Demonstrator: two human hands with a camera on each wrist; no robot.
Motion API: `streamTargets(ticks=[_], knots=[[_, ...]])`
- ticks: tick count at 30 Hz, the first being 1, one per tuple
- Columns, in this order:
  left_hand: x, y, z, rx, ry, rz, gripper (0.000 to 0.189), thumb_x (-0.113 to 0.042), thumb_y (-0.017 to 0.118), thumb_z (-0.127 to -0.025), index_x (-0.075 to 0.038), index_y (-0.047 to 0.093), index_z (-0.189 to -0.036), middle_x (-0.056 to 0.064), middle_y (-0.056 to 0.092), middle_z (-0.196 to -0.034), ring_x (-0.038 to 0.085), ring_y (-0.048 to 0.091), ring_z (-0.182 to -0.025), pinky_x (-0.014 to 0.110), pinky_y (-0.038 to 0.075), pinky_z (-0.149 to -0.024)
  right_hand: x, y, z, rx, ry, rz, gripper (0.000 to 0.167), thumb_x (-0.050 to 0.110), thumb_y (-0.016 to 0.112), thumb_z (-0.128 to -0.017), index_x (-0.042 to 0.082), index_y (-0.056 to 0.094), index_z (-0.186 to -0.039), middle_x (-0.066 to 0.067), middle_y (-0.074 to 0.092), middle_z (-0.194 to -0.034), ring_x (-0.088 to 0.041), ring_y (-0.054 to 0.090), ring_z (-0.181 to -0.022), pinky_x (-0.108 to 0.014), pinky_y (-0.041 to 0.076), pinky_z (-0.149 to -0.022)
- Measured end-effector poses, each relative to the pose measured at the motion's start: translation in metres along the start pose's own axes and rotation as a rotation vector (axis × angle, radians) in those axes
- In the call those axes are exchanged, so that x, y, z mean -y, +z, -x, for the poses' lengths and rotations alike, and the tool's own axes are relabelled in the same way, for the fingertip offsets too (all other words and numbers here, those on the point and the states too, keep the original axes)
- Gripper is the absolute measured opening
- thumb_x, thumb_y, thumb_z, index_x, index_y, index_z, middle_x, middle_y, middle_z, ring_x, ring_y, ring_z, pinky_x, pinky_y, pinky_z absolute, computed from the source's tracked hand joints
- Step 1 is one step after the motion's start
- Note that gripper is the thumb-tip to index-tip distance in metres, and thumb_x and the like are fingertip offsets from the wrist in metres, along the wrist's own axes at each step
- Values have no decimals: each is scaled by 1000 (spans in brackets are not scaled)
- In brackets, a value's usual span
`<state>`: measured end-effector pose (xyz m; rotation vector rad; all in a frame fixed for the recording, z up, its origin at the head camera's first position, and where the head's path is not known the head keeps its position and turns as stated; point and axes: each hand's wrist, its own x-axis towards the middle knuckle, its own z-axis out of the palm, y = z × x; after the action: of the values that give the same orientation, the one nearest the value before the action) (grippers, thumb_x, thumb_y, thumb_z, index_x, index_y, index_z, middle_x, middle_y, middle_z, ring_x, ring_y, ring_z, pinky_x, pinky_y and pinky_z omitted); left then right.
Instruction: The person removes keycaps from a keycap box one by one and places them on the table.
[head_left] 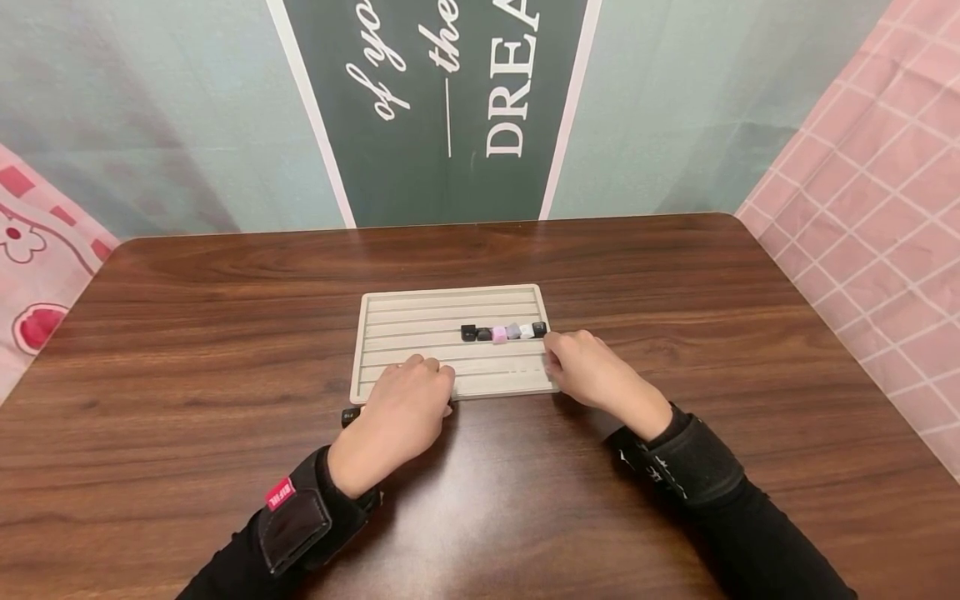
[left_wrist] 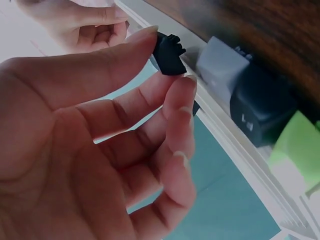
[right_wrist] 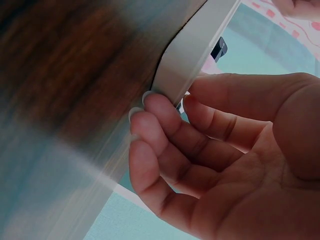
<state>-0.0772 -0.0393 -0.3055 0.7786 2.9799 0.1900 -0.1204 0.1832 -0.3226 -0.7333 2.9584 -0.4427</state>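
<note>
A cream tray [head_left: 408, 321] with long parallel grooves lies on the wooden table. Toward its right side a short row of keycaps sits along one groove, with a pink keycap [head_left: 499, 334] among black, lavender and white ones. My left hand [head_left: 408, 396] is over the tray's front edge. In the left wrist view it pinches a black keycap [left_wrist: 169, 56] between thumb and fingertips, close to the tray's rim. My right hand [head_left: 592, 367] grips the tray's right edge near the front corner; its thumb is at the rim and its curled fingers rest against the outer wall.
A black keycap [head_left: 350, 417] lies on the table just off the tray's front left corner. The left wrist view shows a grey keycap [left_wrist: 220, 67], a dark keycap [left_wrist: 260, 107] and a green keycap [left_wrist: 297, 152] beside the rim. Printed cloths hang around the table [head_left: 225, 292].
</note>
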Motion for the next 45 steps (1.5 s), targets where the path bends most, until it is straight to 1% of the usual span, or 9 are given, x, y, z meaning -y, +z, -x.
streamTargets(ticks=[8,15,23,29,34,37,41,45], knots=[[-2,3,0,-7,1,14,15,-9,71,-74,-2,59,-76,10,54,-74,28,53,-77,38,43,-61,1,0,0,-2,-2,8,22,-4,57,-78,8,43,-66,0,39,-58,-14,40,-53,-26,33,-48],[-4,4,0,-13,-2,32,13,-7,71,-74,-2,58,-74,9,52,-72,27,52,-74,37,42,-59,1,-1,0,2,-6,7,21,-4,57,-78,8,44,-66,0,40,-58,-14,40,-53,-27,33,-48],[-6,6,0,-16,-1,0,10,0,63,-77,-3,57,-69,9,50,-70,26,51,-72,36,40,-55,0,-1,0,4,-3,6,21,-4,57,-78,7,43,-66,0,39,-58,-15,40,-54,-27,33,-49],[-6,7,0,-4,2,-30,6,4,58,-75,-2,58,-72,9,50,-70,26,51,-73,37,40,-55,0,0,-1,5,6,3,22,-3,57,-78,8,43,-66,0,39,-58,-15,40,-53,-27,33,-49],[-7,7,-1,0,4,-34,4,2,59,-74,-2,60,-74,9,50,-70,26,52,-74,37,40,-55,0,0,0,-9,-5,1,21,-4,57,-77,7,43,-66,0,39,-58,-15,41,-54,-28,33,-49],[-7,7,-1,-1,2,-32,3,0,62,-75,-2,60,-74,8,50,-70,25,52,-74,36,40,-55,0,-1,1,-13,-7,3,20,-5,56,-77,7,44,-66,0,40,-59,-15,41,-54,-28,34,-49],[-7,6,-2,-12,-4,-10,11,-6,69,-74,-3,59,-73,9,52,-72,26,52,-75,36,40,-56,-1,0,1,-13,-3,4,21,-5,56,-77,7,44,-66,0,39,-58,-15,40,-53,-27,33,-49],[-6,3,-3,-34,-1,4,14,-10,72,-73,-4,59,-76,8,54,-75,27,54,-77,37,42,-59,-1,0,0,-17,-9,6,21,-5,56,-77,7,44,-65,0,39,-58,-15,40,-53,-27,33,-48]])
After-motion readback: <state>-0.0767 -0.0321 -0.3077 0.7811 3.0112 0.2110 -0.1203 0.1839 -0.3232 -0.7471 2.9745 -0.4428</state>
